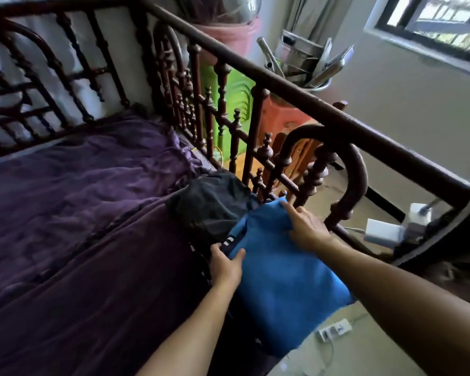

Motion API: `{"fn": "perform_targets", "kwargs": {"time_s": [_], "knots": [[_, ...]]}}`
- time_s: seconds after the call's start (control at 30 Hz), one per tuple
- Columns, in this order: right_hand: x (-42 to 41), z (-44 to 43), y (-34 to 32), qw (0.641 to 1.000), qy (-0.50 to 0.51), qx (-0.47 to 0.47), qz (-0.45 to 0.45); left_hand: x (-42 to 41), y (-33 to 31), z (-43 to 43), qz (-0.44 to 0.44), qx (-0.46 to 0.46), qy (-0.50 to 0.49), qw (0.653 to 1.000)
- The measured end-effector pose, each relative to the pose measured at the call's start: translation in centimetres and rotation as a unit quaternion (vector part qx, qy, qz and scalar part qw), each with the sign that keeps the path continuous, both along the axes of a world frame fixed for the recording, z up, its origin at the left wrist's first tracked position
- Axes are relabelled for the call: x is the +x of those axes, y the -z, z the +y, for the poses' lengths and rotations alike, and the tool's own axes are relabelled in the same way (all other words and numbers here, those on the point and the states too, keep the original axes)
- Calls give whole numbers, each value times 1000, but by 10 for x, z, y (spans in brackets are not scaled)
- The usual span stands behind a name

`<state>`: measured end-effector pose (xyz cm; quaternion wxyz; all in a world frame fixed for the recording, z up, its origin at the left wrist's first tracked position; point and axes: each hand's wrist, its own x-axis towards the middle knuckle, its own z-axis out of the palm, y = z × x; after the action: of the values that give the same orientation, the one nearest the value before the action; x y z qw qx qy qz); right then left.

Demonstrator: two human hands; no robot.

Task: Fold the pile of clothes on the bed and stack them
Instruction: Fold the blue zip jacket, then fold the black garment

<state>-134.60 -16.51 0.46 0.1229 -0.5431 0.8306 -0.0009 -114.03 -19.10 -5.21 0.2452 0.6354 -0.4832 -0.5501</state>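
Observation:
A blue garment (282, 283) lies flat at the right edge of the bed, on top of dark clothes. My left hand (225, 264) grips its left edge near a dark collar with white stripes, thumb on top. My right hand (304, 229) rests flat and spread on the garment's upper right part. A crumpled black garment (209, 204) sits just behind the blue one, against the bed rail.
A purple sheet (79, 213) covers the bed. A dark wooden rail (282, 85) with turned spindles runs along the right side. Behind it are green and orange plastic stools (236, 104). White chargers (385, 232) sit at the right, and a power strip (334, 331) lies on the floor.

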Motion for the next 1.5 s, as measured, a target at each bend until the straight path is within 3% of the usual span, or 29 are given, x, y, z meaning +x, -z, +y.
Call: {"fn": "perform_targets", "kwargs": {"time_s": [0.07, 0.17, 0.23, 0.3, 0.53, 0.7, 0.87, 1.07, 1.2, 1.5], "knots": [[-1, -3, 35, 997, -24, 42, 54, -1, 17, -10, -202, -138, 79, 966], [3, 0, 77, 994, -93, 1, 56, -7, 43, -17, -316, -332, 224, 860], [6, 5, 101, 991, -122, -8, 53, -12, 63, -22, -355, -314, 325, 818], [4, 11, 125, 991, -117, 24, 57, -15, 84, -25, -387, -275, 366, 800], [-11, 13, 162, 988, -106, 106, 29, -30, 115, -25, -425, -219, 417, 773], [-4, 8, 141, 982, -107, 147, 46, -19, 80, -30, -432, -193, 451, 757], [17, 5, 98, 975, -145, 136, 103, 31, 24, 1, -438, -166, 380, 797], [112, -8, 31, 941, -331, 39, 64, 148, -31, 78, -454, -103, 223, 856], [217, 6, -15, 891, -452, -36, 22, 238, -72, 139, -486, -92, 100, 863], [477, 80, -86, 763, -633, -126, -39, 446, -144, 298, -529, -74, -121, 837]]}}
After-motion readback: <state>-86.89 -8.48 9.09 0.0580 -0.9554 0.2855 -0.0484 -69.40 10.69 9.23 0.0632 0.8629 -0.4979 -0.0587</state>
